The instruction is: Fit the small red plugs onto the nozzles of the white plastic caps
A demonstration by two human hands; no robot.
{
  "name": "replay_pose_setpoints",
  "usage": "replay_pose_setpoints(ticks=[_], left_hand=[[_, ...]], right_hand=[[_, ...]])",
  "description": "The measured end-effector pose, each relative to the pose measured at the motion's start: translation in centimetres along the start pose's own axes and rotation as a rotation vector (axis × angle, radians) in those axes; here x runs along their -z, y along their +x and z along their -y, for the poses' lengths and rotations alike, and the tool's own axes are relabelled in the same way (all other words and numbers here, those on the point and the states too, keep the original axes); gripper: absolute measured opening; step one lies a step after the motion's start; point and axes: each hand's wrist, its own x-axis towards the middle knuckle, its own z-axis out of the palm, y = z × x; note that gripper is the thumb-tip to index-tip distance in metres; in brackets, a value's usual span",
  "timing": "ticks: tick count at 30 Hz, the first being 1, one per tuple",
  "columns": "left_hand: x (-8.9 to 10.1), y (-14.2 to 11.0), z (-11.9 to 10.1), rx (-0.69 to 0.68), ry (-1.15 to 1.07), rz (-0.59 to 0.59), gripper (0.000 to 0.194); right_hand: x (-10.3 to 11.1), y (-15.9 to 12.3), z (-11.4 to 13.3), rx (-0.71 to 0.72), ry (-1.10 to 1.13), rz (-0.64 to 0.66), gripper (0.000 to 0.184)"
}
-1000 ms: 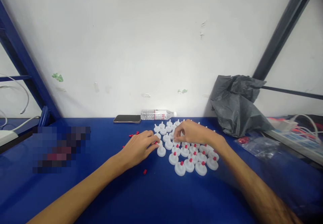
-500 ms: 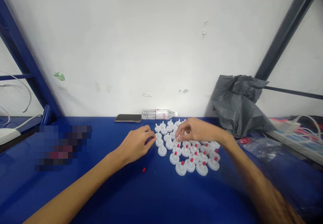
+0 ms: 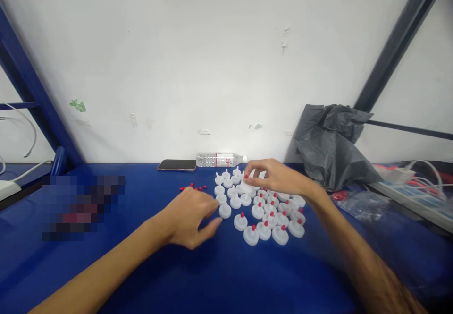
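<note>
My right hand (image 3: 271,177) pinches a white nozzle cap (image 3: 247,188) by its small red tip, above the back of the cluster. My left hand (image 3: 193,215) is left of the cluster with thumb and forefinger apart and nothing visible between them. Its fingertips are close to a white nozzle cap without a red tip (image 3: 225,210). Many of the white caps at the right and front wear red tips, such as this capped one (image 3: 251,235). Bare spouts stand at the back left. Several loose red tips (image 3: 200,188) lie just beyond my left hand.
A black-screened phone (image 3: 177,165) and a clear water bottle (image 3: 215,159) lie along the wall. To the right are a dark plastic bag (image 3: 325,144), clear plastic wrap (image 3: 364,206) and a power strip (image 3: 414,200) with cables. A blurred-out patch (image 3: 85,207) covers the left.
My left hand has shifted down and its finger and thumb have parted, uncovering the loose red tips behind. The single red tip in front is no longer visible. My right hand now holds a red-tipped cap.
</note>
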Motion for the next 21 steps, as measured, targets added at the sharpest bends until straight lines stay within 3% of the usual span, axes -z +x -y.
replay_pose_setpoints(ticks=[4,7,13,17,21], left_hand=[[-2.2,0.5,-0.1,-0.118,0.188,0.079,0.024],[-2.7,1.0,1.1,-0.005,0.254,0.085,0.026],[-1.3,1.0,2.7,0.281,0.122,-0.080,0.039],[-0.5,1.0,1.4,0.325,-0.004,-0.191,0.037],[-0.2,1.0,0.0,0.308,-0.068,-0.171,0.032]], right_hand=[[-0.5,0.1,-0.1,0.007,0.046,-0.077,0.019],[-0.9,0.2,0.2,0.027,0.039,-0.072,0.013],[-2.3,0.5,0.8,0.089,-0.025,-0.108,0.012],[-4.2,0.9,1.4,0.216,-0.169,-0.175,0.012],[-5.7,0.9,2.4,0.279,-0.252,-0.157,0.015]])
